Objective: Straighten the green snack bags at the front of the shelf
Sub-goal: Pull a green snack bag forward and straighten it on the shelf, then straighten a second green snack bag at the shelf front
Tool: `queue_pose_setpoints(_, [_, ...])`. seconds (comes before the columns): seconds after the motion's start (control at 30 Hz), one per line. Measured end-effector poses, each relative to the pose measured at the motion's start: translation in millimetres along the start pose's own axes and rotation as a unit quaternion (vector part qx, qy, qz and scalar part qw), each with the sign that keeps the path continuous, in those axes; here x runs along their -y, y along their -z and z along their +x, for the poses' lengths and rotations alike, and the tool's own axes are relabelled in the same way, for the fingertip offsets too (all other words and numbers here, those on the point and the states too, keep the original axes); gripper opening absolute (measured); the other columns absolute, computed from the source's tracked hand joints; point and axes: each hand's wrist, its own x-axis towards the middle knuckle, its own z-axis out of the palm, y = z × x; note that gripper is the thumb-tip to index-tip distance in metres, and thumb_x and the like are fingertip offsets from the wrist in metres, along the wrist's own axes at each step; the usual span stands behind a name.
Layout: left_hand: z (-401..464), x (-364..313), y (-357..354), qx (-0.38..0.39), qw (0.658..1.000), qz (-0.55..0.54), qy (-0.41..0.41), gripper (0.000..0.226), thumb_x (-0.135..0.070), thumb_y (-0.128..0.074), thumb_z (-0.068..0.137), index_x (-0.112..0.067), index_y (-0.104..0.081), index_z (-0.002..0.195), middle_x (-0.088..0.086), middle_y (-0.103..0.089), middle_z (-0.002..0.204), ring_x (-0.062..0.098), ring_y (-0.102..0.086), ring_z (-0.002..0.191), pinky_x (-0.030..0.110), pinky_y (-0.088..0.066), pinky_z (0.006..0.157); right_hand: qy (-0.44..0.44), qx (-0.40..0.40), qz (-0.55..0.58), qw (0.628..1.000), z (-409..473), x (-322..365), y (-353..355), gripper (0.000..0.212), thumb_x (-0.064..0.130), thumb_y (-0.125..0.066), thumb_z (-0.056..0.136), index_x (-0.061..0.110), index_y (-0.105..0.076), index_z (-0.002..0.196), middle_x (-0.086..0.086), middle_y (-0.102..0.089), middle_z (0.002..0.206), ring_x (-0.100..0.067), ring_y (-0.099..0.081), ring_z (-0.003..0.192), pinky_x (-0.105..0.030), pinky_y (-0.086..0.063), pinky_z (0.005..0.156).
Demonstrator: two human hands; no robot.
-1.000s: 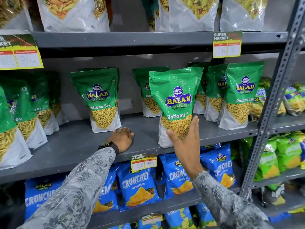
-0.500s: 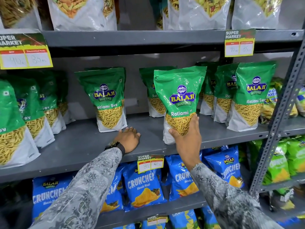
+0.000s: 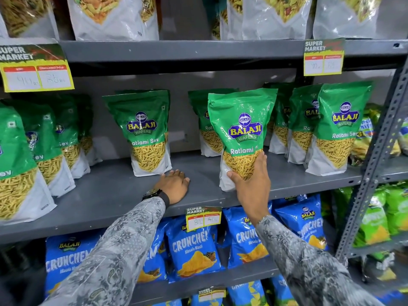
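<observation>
Green Balaji Ratlami Sev bags stand along the grey middle shelf [image 3: 106, 195]. The front middle bag [image 3: 242, 129] stands upright near the shelf's front edge, and my right hand [image 3: 251, 184] grips its lower part, thumb on the left side and fingers on the right. Another green bag [image 3: 144, 131] stands further back to the left. My left hand [image 3: 174, 186] lies flat on the shelf just in front of that bag, holding nothing. More green bags stand at the far left [image 3: 15, 164] and at the right [image 3: 337, 129].
Blue Crunchex bags [image 3: 192, 248] fill the shelf below. Grey-white snack bags [image 3: 114, 16] sit on the shelf above. Yellow price tags [image 3: 36, 69] hang from the shelf edges. A perforated metal upright [image 3: 373, 168] stands at the right, with light green bags [image 3: 375, 219] beyond it.
My right hand has closed in from just in front of the middle bag to grip its lower part. The left hand stays flat on the shelf.
</observation>
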Motion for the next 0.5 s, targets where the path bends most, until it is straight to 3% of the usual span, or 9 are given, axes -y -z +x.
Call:
queue_pose_setpoints(0.27, [-3,3,1,-0.013,0.998,-0.051,0.018,0.048,-0.035,-0.026,0.107,-0.004,-0.054,0.129,0.018,-0.052,0.144,0.033,-0.047,0.136,0.047,-0.035,0.116,0.011,0.017,0.002,1.000,-6,4,3,0.116,0.052,-0.077,0.088,0.019,0.001,0.167,-0.005,-0.002,0.176,-0.021,-0.002,0.162,-0.032,-0.007,0.122])
queue_pose_setpoints(0.4, [-20,20,7,-0.053,0.990,-0.118,0.047,0.057,-0.043,-0.026,0.107,-0.010,-0.045,0.149,0.013,-0.040,0.161,0.034,-0.042,0.146,0.044,-0.033,0.119,0.042,0.018,-0.027,0.999,-19,25,9,0.110,0.060,-0.063,0.095,0.016,0.008,0.166,-0.007,0.011,0.176,-0.024,0.010,0.162,-0.048,-0.004,0.130])
queue_pose_setpoints(0.5, [-42,57,11,-0.069,0.990,-0.100,0.065,0.058,-0.044,-0.025,0.107,-0.012,-0.040,0.154,0.013,-0.036,0.164,0.034,-0.039,0.149,0.045,-0.029,0.123,0.103,0.003,-0.050,0.993,-34,52,0,0.105,0.057,-0.059,0.098,0.015,0.008,0.166,-0.009,0.016,0.175,-0.025,0.016,0.161,-0.046,0.005,0.130])
